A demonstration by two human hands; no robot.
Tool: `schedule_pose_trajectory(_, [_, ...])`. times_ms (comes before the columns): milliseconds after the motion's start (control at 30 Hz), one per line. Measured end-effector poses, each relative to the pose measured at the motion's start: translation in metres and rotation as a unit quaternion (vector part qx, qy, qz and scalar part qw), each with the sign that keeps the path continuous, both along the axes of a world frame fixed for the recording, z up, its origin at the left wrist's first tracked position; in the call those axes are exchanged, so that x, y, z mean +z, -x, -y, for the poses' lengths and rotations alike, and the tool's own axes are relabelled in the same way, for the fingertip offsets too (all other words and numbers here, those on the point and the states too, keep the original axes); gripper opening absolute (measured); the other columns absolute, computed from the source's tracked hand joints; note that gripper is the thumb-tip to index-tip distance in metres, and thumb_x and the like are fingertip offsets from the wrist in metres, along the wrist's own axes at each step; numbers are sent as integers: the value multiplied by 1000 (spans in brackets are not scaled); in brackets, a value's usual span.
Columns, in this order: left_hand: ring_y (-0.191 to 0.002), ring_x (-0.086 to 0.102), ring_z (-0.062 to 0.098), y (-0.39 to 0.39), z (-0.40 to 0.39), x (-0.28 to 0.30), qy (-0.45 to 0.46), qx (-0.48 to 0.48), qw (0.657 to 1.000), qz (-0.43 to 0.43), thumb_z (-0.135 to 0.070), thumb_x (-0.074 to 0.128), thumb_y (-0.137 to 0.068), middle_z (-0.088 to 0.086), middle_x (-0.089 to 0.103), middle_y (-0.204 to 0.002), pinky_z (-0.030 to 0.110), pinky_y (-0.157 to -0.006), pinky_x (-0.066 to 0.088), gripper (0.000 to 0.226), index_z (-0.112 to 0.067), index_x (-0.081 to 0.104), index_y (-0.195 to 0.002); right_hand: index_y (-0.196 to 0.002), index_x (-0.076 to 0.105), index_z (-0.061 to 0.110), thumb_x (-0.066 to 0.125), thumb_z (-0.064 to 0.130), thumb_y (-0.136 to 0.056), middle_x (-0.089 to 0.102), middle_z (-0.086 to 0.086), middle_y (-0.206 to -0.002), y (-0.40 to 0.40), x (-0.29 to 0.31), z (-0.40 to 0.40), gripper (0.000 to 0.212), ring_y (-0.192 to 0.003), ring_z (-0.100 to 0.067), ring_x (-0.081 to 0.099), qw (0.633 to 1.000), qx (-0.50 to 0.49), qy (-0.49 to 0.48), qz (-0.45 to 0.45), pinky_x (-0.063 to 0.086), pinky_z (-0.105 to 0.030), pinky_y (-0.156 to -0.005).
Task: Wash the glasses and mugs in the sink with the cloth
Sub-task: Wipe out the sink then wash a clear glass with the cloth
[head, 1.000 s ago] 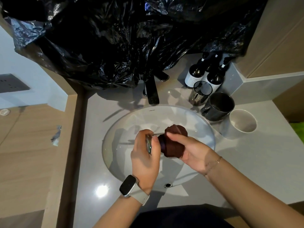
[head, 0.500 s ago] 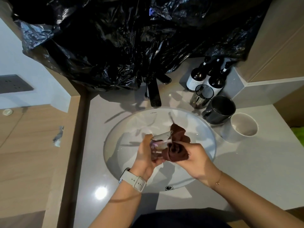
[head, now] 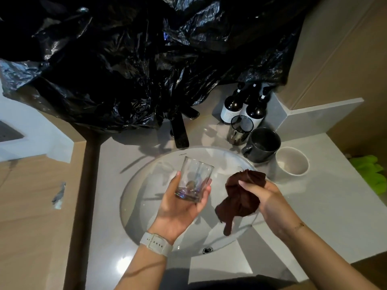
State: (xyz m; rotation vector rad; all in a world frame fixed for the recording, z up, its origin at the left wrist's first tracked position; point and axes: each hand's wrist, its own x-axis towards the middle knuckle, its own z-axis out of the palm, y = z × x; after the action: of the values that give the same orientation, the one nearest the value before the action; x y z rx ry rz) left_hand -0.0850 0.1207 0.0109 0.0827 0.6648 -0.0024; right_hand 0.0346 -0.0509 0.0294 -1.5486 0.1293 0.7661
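Now left hand [head: 178, 208] grips glass [head: 193, 181]; right hand [head: 270, 203] bunches cloth [head: 240, 199].

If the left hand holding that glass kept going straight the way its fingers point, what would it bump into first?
Probably the black faucet: the left hand, gripping the clear glass over the sink, points toward it. Depth is unclear, so it might pass underneath.

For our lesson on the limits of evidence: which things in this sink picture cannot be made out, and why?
Head view only:
- Faucet: its base is hidden by the black plastic bag.
- Third pump bottle: mostly hidden behind the two front ones.
- Bottle label: print too small to read.
- Green item: cut off at the right edge.
- Grey mug: inside too dark to judge.
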Motion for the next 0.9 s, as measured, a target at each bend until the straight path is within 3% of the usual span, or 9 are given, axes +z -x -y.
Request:
schedule_pose_trajectory(167, [-87,68,23,-9,13,-11,68,-14,997,-38,-52,78,-73,10,66,-125,28,-79,55,65,-4,65,-115,-98,71,10,68,11,-85,74,-18,-98,-10,13,1,13,-93,-36,70,1000,0,-2,8,55,-56,-74])
schedule_pose_trajectory(233, [-82,63,20,-15,17,-20,23,-19,998,-58,-54,77,-70,10,68,-117,23,-77,42,65,-8,66,-115,-95,71,14,67,10,-86,75,-13,-94,-19,20,2,10,-88,-31,71,1000,-2,5,26,56,-43,-68])
schedule_pose_trajectory(333, [-95,65,28,-27,19,-25,-20,-14,998,-61,-38,77,-76,19,66,-113,27,-80,53,53,-2,63,-112,-91,71,16,65,12,-88,75,-12,-82,-35,27,6,8,-75,-29,71,999,15,20,47,54,-35,-60])
schedule_pose_trajectory(467, [-95,69,36,-54,19,-29,-142,-14,988,-57,-18,80,-75,19,66,-99,28,-66,61,32,-1,63,-96,-100,71,13,66,17,-88,74,-15,-93,-63,33,11,14,-94,-32,70,997,34,26,56,54,-38,-77])
schedule_pose_trajectory(567, [-102,69,31,-86,17,-34,-401,-25,912,-86,-16,88,-68,13,64,-114,30,-76,59,59,-9,52,-114,-88,76,16,66,12,-86,75,-15,-93,-82,39,11,11,-93,-28,71,998,19,21,52,54,-39,-82])
schedule_pose_trajectory(633, [-101,68,23,-114,14,-35,-501,-22,860,-98,-7,85,-72,9,60,-115,27,-74,58,66,-10,46,-125,-84,77,13,65,8,-86,74,-19,-95,-94,45,10,13,-92,-30,71,999,14,5,47,55,-38,-80])
schedule_pose_trajectory(700, [-92,68,15,-144,4,-41,-562,-5,820,-112,-3,85,-72,5,63,-106,29,-72,59,71,-11,43,-128,-89,76,7,63,5,-87,72,-24,-96,-104,48,9,13,-91,-32,71,999,23,-8,36,53,-36,-79])
schedule_pose_trajectory(800, [-103,66,18,-177,-13,-55,-662,-5,728,-175,-36,91,-60,-2,66,-111,44,-90,55,73,-33,47,-118,-87,76,3,65,4,-85,73,-20,-87,-116,48,9,11,-82,-29,72,999,33,-15,25,54,-29,-68])
schedule_pose_trajectory(900, [-106,60,11,-197,-18,-62,-684,22,697,-215,-25,92,-63,-8,61,-112,24,-98,47,69,-39,44,-111,-84,75,3,66,1,-84,73,-11,-73,-123,44,12,10,-62,-18,71,999,40,-27,-13,53,-19,-52])
